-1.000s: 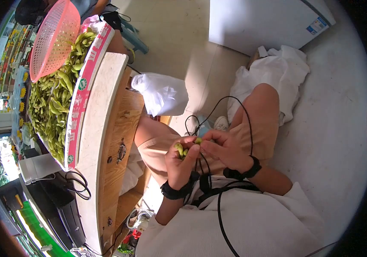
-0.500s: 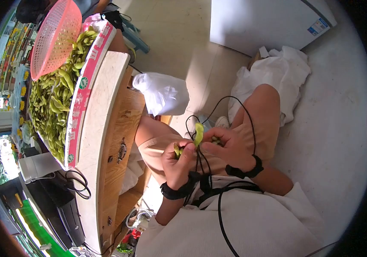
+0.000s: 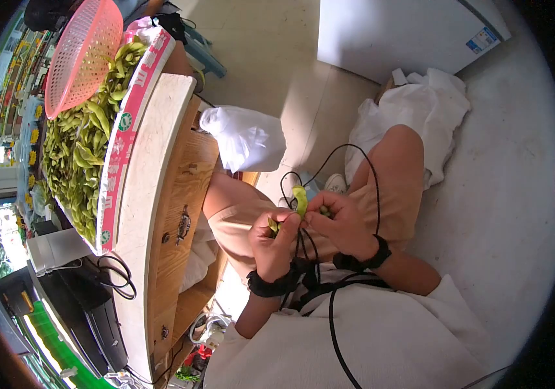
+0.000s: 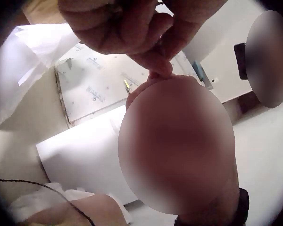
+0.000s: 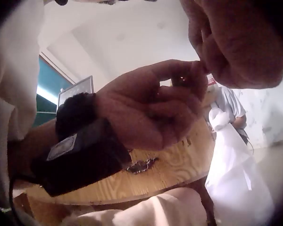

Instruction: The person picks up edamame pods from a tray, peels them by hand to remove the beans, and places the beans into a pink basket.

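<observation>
A green bean pod point(image 3: 300, 200) stands upright between the two hands, above the lap, in the head view. The left hand point(image 3: 272, 245) pinches its lower end between thumb and finger, while more pods point(image 3: 273, 225) lie in its curled fingers. Close beside it, the right hand point(image 3: 345, 228) has thumb and forefinger together at the pod, and small green beans or pods point(image 3: 325, 211) show inside its curled fingers. Both wrist views show the fingertips of the two hands meeting; the pod itself is hidden there.
Many pods point(image 3: 76, 162) fill a pink-edged box on the counter point(image 3: 154, 152) at the left, with a pink basket point(image 3: 83, 58) over them. A white bag point(image 3: 245, 142) hangs by the counter. Black cables point(image 3: 376, 188) loop around the hands. Another person sits beyond the counter's far end.
The right hand let a pod show upright at the left fingertips, then moved closer to the left hand. Its thumb and forefinger are now together at the pod.
</observation>
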